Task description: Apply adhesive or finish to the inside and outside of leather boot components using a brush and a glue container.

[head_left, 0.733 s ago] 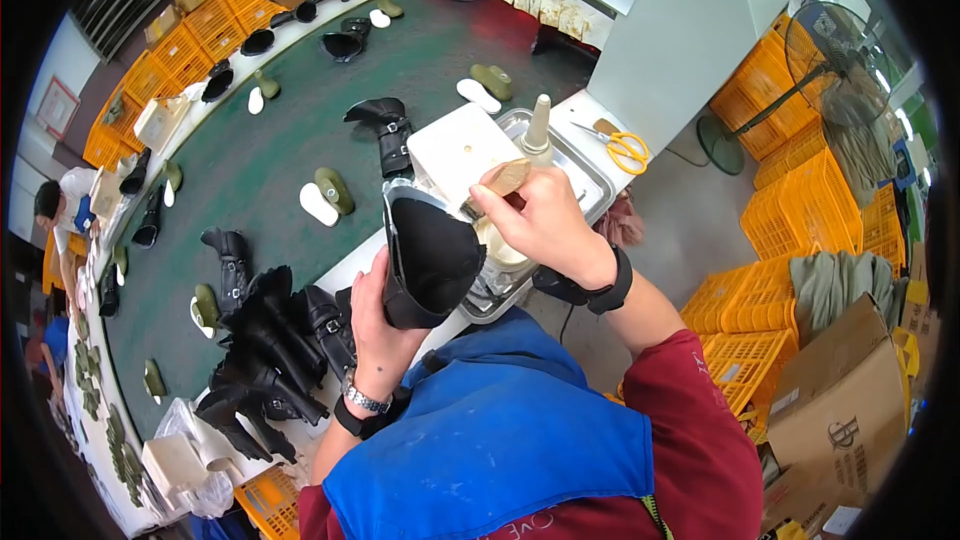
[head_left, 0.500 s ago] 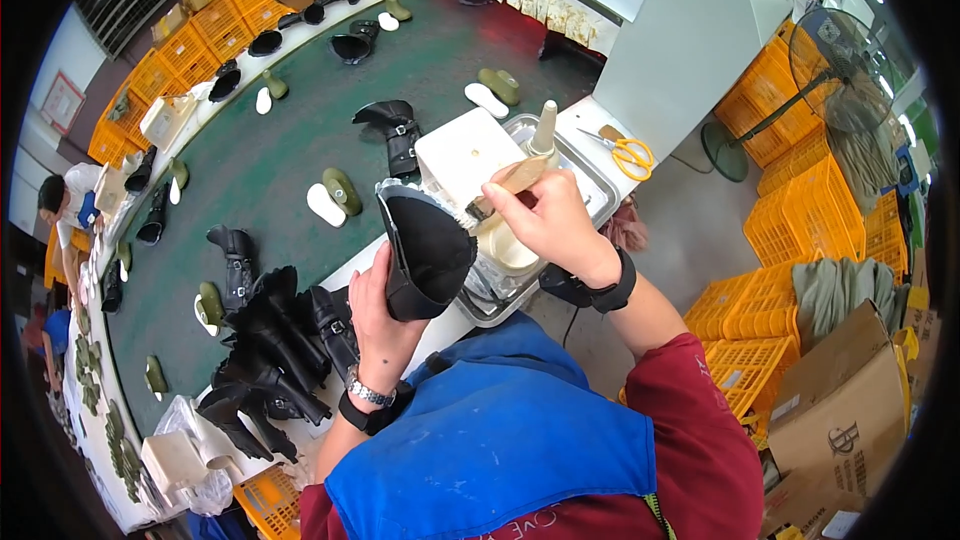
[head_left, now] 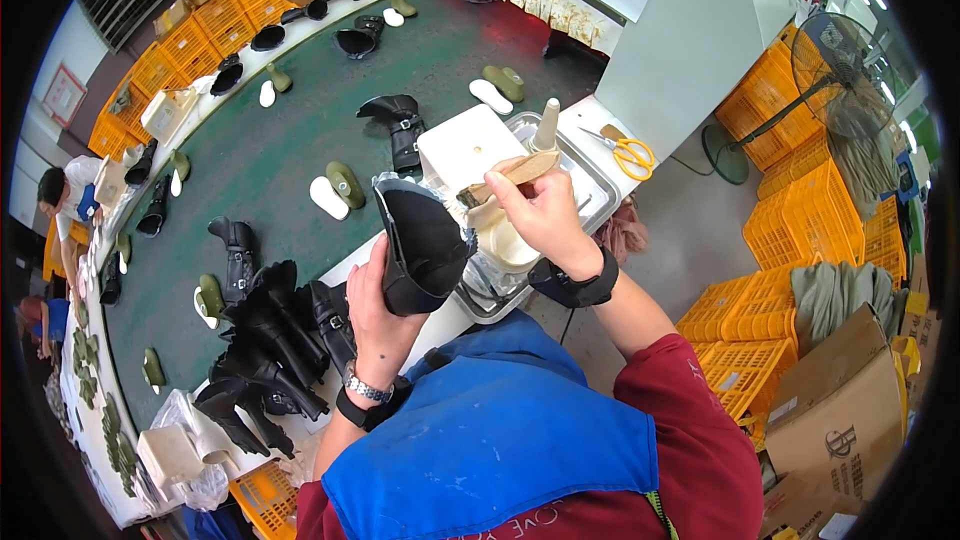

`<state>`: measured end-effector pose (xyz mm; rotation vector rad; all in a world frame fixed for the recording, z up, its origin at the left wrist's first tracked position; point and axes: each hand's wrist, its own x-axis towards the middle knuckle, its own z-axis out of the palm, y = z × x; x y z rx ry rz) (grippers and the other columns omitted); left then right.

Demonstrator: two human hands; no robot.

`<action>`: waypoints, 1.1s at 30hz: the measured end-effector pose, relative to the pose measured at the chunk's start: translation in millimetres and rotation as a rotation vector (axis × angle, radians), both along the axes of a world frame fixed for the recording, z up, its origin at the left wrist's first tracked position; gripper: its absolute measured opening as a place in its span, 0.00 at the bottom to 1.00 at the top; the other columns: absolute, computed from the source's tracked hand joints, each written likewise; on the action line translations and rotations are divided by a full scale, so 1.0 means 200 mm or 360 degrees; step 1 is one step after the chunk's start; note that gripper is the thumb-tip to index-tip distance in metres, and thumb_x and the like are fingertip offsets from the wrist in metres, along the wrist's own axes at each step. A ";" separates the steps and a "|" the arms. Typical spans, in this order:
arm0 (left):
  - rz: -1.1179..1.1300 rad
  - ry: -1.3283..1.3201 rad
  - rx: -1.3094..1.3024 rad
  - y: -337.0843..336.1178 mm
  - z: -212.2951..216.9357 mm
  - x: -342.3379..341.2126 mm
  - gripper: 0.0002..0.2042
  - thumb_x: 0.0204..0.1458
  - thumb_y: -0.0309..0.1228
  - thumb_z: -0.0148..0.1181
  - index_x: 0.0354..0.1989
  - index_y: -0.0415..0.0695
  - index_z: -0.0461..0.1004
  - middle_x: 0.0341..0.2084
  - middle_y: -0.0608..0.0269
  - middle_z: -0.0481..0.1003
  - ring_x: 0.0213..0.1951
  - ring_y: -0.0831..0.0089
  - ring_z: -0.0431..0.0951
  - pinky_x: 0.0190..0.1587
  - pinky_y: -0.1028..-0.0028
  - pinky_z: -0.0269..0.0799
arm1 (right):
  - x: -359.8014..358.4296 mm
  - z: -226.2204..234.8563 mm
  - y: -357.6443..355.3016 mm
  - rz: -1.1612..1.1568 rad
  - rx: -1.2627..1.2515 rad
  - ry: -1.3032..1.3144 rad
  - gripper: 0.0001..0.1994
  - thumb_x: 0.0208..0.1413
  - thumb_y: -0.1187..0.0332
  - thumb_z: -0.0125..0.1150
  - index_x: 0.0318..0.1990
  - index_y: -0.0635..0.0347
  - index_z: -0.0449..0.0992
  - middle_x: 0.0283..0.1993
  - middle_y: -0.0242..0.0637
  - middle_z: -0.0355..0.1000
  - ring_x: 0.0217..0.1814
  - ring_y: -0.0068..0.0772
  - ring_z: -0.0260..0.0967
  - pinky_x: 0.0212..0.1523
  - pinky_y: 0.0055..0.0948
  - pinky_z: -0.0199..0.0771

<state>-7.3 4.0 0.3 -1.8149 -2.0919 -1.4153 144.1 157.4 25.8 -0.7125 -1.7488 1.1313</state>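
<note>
Gripping the black boot (head_left: 420, 245) upright in my left hand (head_left: 375, 305), my right hand (head_left: 540, 215) pinches a brush (head_left: 500, 180) just beside its opening.

I saw the black boot (head_left: 420, 245) held up above the edge of the white bench, its sole side turned toward me and its toe pointing up and away. It looked dark, smooth and unworn. The brush (head_left: 505, 177) had a pale wooden handle and lay tilted just beside the boot's upper right edge, its dark bristle end toward the boot; I could not tell whether they touched.
</note>
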 end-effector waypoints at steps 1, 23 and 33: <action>0.0000 0.0006 -0.0025 0.00 0.00 0.00 0.39 0.27 0.25 0.68 0.54 0.41 0.57 0.34 0.57 0.69 0.37 0.60 0.68 0.45 0.61 0.59 | 0.00 0.02 -0.01 -0.0014 0.0143 -0.0034 0.07 0.50 0.71 0.56 0.29 0.67 0.73 0.22 0.30 0.69 0.21 0.16 0.62 0.22 0.17 0.61; 0.0327 0.0376 0.0052 -0.01 -0.03 -0.07 0.37 0.29 0.23 0.65 0.54 0.43 0.57 0.40 0.56 0.66 0.45 0.59 0.65 0.52 0.54 0.51 | -0.01 -0.06 -0.12 0.0335 -0.0589 0.0126 0.07 0.53 0.69 0.53 0.32 0.65 0.71 0.19 0.27 0.65 0.18 0.13 0.59 0.18 0.14 0.59; 0.0303 0.0378 0.0000 -0.03 -0.05 -0.08 0.36 0.29 0.23 0.64 0.55 0.44 0.57 0.41 0.56 0.65 0.46 0.59 0.64 0.54 0.53 0.49 | -0.03 -0.04 -0.07 0.0055 -0.0234 0.0323 0.06 0.53 0.71 0.53 0.32 0.66 0.71 0.21 0.28 0.66 0.19 0.13 0.59 0.18 0.13 0.58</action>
